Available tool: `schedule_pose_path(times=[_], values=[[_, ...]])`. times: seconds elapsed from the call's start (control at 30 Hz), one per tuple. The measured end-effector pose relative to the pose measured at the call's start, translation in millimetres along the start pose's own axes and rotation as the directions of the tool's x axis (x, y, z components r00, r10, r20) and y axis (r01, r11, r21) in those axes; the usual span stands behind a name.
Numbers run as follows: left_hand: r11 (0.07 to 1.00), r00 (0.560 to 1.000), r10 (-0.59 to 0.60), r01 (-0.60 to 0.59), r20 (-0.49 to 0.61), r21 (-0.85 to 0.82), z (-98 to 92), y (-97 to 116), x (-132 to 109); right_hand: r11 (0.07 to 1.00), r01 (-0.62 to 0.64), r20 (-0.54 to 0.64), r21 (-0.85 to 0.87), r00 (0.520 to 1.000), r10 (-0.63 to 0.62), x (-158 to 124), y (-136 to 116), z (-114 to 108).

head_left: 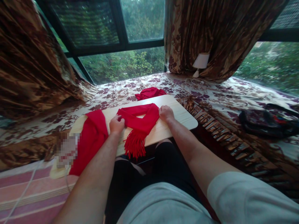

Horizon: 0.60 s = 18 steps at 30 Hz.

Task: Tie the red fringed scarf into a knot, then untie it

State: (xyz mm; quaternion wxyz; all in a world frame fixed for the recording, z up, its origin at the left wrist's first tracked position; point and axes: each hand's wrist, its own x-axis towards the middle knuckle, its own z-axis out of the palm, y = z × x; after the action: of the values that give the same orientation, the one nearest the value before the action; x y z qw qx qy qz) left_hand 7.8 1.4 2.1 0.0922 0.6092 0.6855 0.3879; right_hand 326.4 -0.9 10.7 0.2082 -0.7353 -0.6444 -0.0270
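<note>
A red scarf lies bent into a loop on a pale wooden tabletop, its fringe hanging over the near edge. At the loop's left end my left hand is closed, pinching the cloth between thumb and fingers. My right hand has curled fingers gripping the right end; the fingertips are partly hidden. Left of my left hand, another stretch of red fabric drapes across the tabletop; whether it joins the scarf is unclear. Beyond the far edge sits a bunched red cloth.
A blurred-out object lies at the tabletop's left end, near a cable. Behind is a ledge with a flowered cover, holding a small white lamp. A black bag rests at the right. Striped bedding is at lower left.
</note>
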Motion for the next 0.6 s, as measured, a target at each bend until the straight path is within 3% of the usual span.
schedule_pose_path(times=[0.6], values=[[1.0, 1.0, 0.019, -0.019, -0.011, -0.005, 0.1, 3.0, -2.6, 0.999, -0.005, 0.041, -0.05, 0.999, 0.007, -0.1, -0.7, -1.9]])
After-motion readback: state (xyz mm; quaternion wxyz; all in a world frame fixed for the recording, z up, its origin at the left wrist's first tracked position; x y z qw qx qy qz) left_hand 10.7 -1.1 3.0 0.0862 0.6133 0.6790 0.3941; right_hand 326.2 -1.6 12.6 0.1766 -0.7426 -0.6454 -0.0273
